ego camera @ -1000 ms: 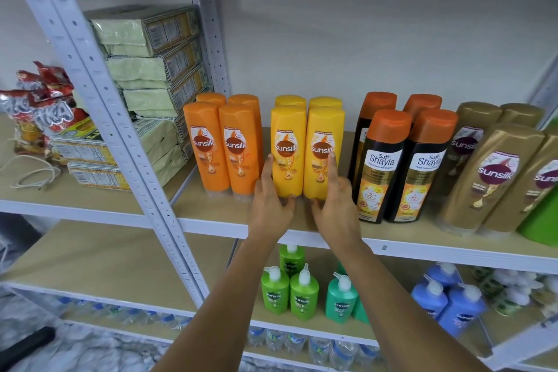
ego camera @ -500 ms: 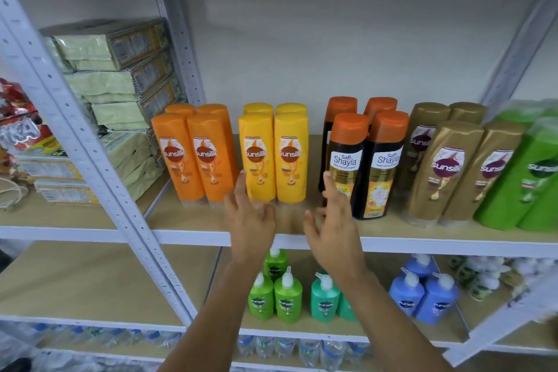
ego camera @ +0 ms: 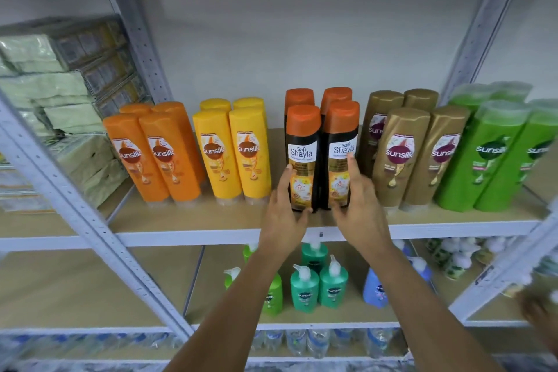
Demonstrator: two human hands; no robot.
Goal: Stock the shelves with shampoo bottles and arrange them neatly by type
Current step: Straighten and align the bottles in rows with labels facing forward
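Shampoo bottles stand in grouped pairs on the middle shelf (ego camera: 187,217): orange Sunsilk (ego camera: 157,157), yellow Sunsilk (ego camera: 235,154), black Safi Shayla with orange caps (ego camera: 305,142), gold Sunsilk (ego camera: 398,154) and green Sunsilk (ego camera: 489,154). My left hand (ego camera: 283,214) lies with straight fingers against the left side of the front left Shayla bottle. My right hand (ego camera: 359,205) presses its straight fingers along the right side of the front right Shayla bottle. The two front bottles stand upright and touch each other between my hands.
A slanted grey rack post (ego camera: 60,184) crosses the left. Pale green packs (ego camera: 60,93) are stacked in the bay beyond it. The shelf below holds green pump bottles (ego camera: 305,290) and blue pump bottles (ego camera: 376,290). Water bottles (ego camera: 317,338) line the lowest shelf.
Both hands have moved right, from either side of the yellow bottles to either side of the black Shayla bottles. The view has swung right, bringing the green bottles into sight.
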